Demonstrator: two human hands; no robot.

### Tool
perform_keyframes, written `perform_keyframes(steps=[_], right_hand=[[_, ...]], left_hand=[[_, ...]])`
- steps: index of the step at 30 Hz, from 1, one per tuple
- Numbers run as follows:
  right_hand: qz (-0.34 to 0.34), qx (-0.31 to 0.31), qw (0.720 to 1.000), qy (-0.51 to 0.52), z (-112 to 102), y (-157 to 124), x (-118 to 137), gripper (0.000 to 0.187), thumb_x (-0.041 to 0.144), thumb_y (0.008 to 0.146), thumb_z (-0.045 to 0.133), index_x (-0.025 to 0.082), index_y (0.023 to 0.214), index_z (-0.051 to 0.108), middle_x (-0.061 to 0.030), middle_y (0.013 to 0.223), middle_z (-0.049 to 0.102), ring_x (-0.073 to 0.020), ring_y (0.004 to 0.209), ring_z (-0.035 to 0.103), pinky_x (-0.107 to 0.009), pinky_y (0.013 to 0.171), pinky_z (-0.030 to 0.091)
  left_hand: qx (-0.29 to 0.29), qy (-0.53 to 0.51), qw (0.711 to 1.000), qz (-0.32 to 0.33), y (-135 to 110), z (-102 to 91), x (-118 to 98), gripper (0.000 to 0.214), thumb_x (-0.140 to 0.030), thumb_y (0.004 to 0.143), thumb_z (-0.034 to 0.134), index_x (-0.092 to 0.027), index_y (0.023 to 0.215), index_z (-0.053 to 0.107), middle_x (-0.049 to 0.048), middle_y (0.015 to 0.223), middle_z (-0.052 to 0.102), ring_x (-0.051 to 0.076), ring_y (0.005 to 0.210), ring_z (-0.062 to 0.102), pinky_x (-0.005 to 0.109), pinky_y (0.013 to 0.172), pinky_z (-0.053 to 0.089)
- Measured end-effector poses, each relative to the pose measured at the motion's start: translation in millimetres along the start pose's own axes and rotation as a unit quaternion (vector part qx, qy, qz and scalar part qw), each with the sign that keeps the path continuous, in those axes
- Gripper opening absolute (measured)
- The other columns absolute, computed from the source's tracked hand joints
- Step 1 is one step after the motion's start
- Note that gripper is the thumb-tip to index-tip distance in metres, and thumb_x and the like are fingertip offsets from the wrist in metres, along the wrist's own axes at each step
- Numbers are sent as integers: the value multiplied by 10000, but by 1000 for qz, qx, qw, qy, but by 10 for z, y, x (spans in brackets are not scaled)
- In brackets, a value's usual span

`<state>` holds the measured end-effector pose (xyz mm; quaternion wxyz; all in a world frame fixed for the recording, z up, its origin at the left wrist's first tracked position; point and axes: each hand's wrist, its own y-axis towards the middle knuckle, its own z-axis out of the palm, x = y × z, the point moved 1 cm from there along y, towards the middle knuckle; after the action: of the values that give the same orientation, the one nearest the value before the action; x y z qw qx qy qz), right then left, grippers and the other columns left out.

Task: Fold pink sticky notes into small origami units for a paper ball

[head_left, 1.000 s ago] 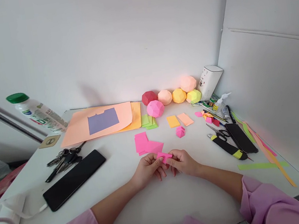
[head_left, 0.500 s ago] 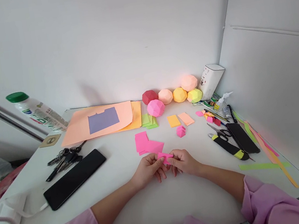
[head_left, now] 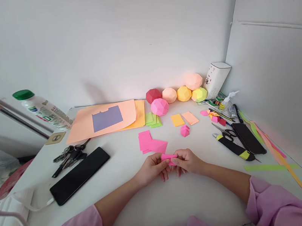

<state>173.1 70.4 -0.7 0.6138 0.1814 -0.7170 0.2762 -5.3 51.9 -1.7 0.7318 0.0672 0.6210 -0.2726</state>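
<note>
A small pink paper piece (head_left: 168, 157) is pinched between both hands above the near middle of the table. My left hand (head_left: 154, 168) grips its left end, thumb on top. My right hand (head_left: 186, 162) closes on the right end the same way; the undersides of the fingers are partly hidden. Just beyond the hands lie loose pink paper squares (head_left: 145, 140). A small folded pink paper piece (head_left: 185, 131) rests a little farther off to the right. Behind it are a yellow paper stack (head_left: 177, 120) and a peach paper stack (head_left: 190, 118).
Faceted paper balls (head_left: 159, 107) line the wall. Scissors (head_left: 225, 131), a utility knife (head_left: 235, 147) and a dark phone (head_left: 249, 138) lie at right, near paper strips (head_left: 271, 166). Keys (head_left: 70, 156), a black phone (head_left: 80, 175) and a bottle (head_left: 47, 110) are at left.
The pink paper between my hands now looks narrower and more folded over. Both hands keep their hold, and the whole view has shifted slightly.
</note>
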Motion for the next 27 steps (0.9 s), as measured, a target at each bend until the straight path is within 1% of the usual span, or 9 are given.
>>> perform_keyframes(steps=[5, 9, 16, 27], right_hand=[[-5, 7, 1000, -3, -5, 6, -8, 322, 453, 830, 543, 144, 745, 514, -19, 662, 639, -98, 445, 596, -170, 361, 349], [-9, 4, 1000, -3, -6, 13, -17, 328, 466, 823, 548, 145, 759, 522, -26, 701, 649, -103, 463, 606, -174, 359, 355], [-13, 7, 1000, -4, -4, 12, -12, 306, 445, 831, 548, 147, 765, 528, -29, 718, 653, -109, 488, 615, -179, 368, 372], [-13, 13, 1000, -4, -3, 12, 5, 288, 424, 843, 538, 142, 782, 529, -29, 712, 649, -110, 498, 619, -173, 370, 375]], left_hand=[[7, -12, 1000, -6, 10, -6, 8, 356, -473, 750, 640, -147, 787, 499, 10, 624, 643, 134, 439, 624, 220, 374, 474], [1, -18, 1000, -4, 13, -7, 9, 364, -475, 743, 647, -145, 791, 503, 22, 649, 657, 143, 461, 639, 221, 385, 480], [-10, -27, 1000, -9, 15, -5, 20, 363, -473, 735, 656, -151, 773, 492, 18, 634, 658, 147, 460, 641, 226, 386, 479], [-7, -29, 999, -11, 7, -6, 21, 352, -460, 742, 654, -148, 778, 494, 20, 648, 658, 142, 465, 640, 223, 385, 479]])
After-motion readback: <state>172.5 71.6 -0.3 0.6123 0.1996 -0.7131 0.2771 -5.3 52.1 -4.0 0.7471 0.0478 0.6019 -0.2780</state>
